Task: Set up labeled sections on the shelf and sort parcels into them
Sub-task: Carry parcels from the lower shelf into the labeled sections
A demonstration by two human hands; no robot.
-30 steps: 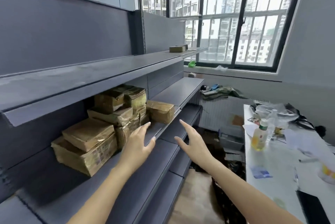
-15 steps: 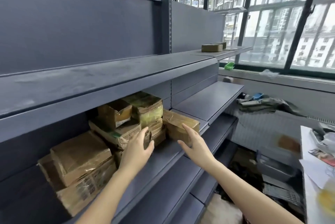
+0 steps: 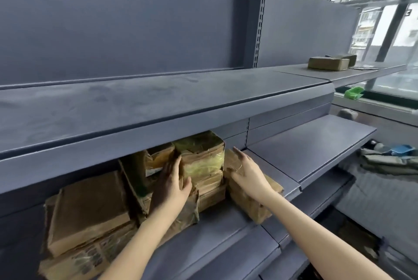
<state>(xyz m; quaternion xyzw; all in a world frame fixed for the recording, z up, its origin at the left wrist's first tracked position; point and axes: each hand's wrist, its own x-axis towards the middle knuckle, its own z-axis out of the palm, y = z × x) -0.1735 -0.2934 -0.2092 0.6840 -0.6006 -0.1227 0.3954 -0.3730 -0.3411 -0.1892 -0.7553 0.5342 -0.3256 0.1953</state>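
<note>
Several brown taped parcels are piled on the middle board of a grey metal shelf [image 3: 214, 234]. A tall parcel with greenish tape [image 3: 201, 157] tops the centre stack. My left hand [image 3: 172, 185] lies flat against that stack's left front, fingers straight. My right hand [image 3: 245, 171] rests with straight fingers on top of a separate brown parcel [image 3: 251, 200] at the right end of the pile. A large flat parcel [image 3: 88, 207] sits on another at the left.
The upper board [image 3: 158, 98] is bare here; two brown parcels [image 3: 328, 63] sit at its far right end near the window. The middle board's right section [image 3: 305, 144] holds nothing. A green object [image 3: 352, 93] lies on the windowsill, cloth and clutter [image 3: 389, 159] below it.
Both hands have moved forward from the shelf's front onto the parcels. The view has come closer to the shelf and swung left, so the table at the right is out of sight.
</note>
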